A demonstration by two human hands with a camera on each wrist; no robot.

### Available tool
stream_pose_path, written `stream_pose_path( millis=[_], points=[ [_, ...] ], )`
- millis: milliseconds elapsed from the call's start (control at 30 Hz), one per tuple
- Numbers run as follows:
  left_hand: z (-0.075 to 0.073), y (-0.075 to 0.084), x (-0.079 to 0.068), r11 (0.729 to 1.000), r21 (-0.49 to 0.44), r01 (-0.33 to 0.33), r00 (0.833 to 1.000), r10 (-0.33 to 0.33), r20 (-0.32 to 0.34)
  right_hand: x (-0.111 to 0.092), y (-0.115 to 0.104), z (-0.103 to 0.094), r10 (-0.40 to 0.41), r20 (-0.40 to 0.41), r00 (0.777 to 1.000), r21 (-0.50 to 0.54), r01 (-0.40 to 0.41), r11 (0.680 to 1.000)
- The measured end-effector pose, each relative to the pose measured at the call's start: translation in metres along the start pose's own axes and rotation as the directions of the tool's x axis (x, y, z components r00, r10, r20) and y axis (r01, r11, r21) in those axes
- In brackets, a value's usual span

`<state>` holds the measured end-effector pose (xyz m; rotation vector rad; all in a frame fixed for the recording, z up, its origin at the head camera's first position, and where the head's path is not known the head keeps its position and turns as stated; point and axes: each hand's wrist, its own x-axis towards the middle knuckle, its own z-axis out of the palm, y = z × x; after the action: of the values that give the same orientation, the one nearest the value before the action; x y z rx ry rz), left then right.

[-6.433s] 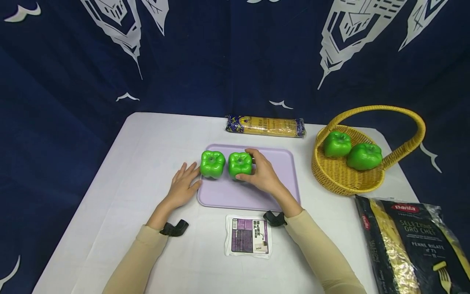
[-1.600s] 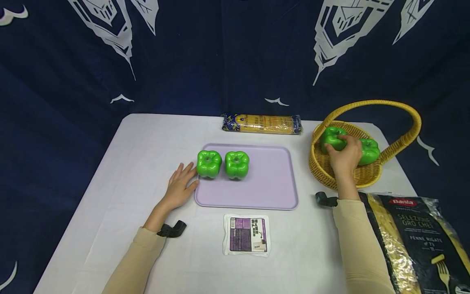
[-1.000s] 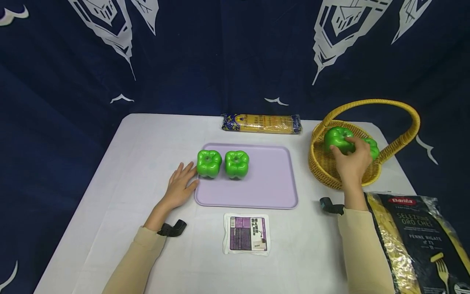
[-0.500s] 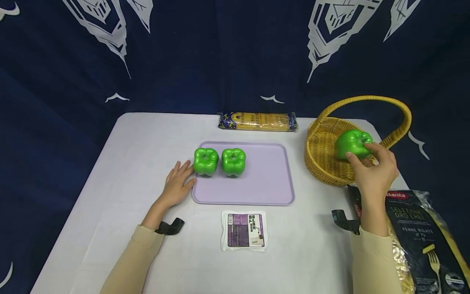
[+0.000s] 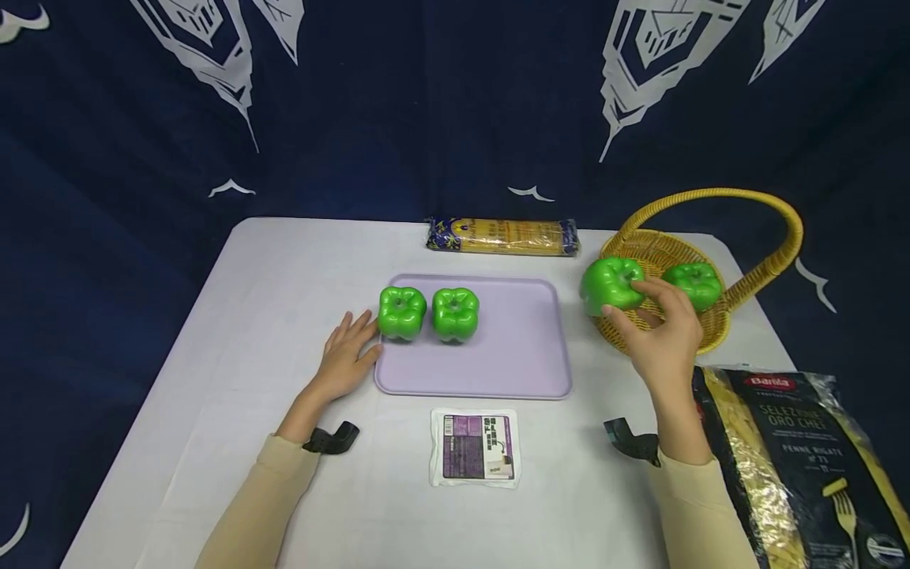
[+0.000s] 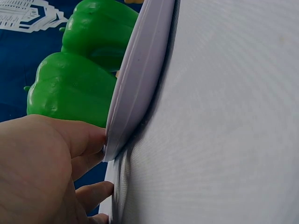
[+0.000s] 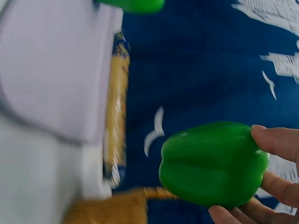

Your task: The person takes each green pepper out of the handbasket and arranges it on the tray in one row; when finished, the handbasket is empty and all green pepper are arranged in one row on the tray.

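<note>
My right hand (image 5: 664, 332) holds a green bell pepper (image 5: 611, 284) between thumb and fingers, at the left rim of the yellow wicker basket (image 5: 711, 336). The right wrist view shows this bell pepper (image 7: 212, 165) gripped at one end, with the blue backdrop behind it. Another green bell pepper (image 5: 693, 286) lies inside the basket. Two more, a left pepper (image 5: 402, 313) and a right pepper (image 5: 456, 314), sit side by side on the lilac tray (image 5: 512, 348). My left hand (image 5: 344, 359) rests flat with fingers spread, its fingertips at the left edge of the tray (image 6: 135, 70).
A long pack of noodles (image 5: 503, 236) lies behind the tray. In front of it is a white and purple packet (image 5: 475, 448). A large black bag of penne (image 5: 803, 458) lies at the right front, beside the right forearm. The basket's tall handle (image 5: 711, 192) arches upward.
The right hand, earlier at the tray's right pepper, reached into the basket, gripped a pepper, lifted it and carried it left to the basket's rim. The left hand stays by the tray.
</note>
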<state>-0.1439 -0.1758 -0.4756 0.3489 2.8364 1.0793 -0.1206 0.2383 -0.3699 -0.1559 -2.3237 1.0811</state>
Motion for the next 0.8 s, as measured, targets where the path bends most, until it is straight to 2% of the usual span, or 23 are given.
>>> stream_pose_path(
  millis=[167,333,567,800],
  points=[
    [0.001,0.0,0.0,1.0,-0.002,-0.008,1.0,0.008,-0.011,-0.009,-0.006,0.028,-0.064,0.098,0.993,0.017,0.062,0.998],
    [0.002,0.0,-0.001,1.0,0.01,-0.012,1.0,0.012,-0.014,-0.02,-0.014,0.053,-0.12,0.182,0.976,0.041,0.115,0.993],
    [0.002,0.0,0.0,1.0,0.011,-0.019,1.0,0.019,-0.016,-0.033,-0.02,0.077,-0.127,0.245,0.961,0.076,0.112,0.991],
    [0.001,-0.001,0.0,1.0,0.019,-0.009,1.0,0.01,-0.018,-0.038,-0.018,0.09,-0.123,0.286,0.95,0.072,0.106,0.992]
  ],
)
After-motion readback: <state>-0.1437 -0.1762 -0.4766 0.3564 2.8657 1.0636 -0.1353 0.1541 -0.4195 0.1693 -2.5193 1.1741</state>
